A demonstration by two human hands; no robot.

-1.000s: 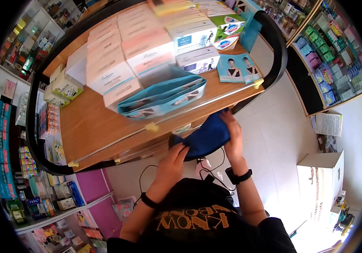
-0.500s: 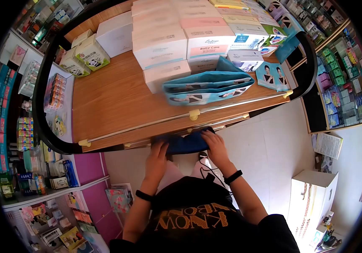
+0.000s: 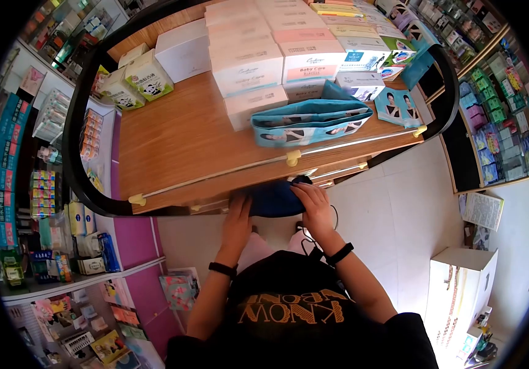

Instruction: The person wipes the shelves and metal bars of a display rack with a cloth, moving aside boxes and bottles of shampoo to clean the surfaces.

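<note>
A dark blue, soft-looking item [image 3: 276, 200] hangs level just in front of the shelf's front edge; its exact kind I cannot make out. My left hand [image 3: 238, 224] is closed on its left end, fingers pointing away from me. At the right end, my right hand [image 3: 315, 208] grips it with curled fingers, and something black shows by the fingertips. Above both hands, on the wooden shelf [image 3: 172, 138], stands a light blue bag [image 3: 310, 132] printed with figures, its top gaping. A thin dark cord dangles near my right wrist.
White and pink boxes [image 3: 246, 71] are stacked behind the bag. Panda-printed boxes [image 3: 147, 74] stand at the shelf's left. A black rim [image 3: 73, 147] frames the shelf. Stocked racks [image 3: 492, 123] line the right, and a white carton [image 3: 461, 289] stands on the floor.
Both hands and the blue item have shifted slightly up in view, nearer the shelf edge. The view has turned a little, so the shelf goods appear further right.
</note>
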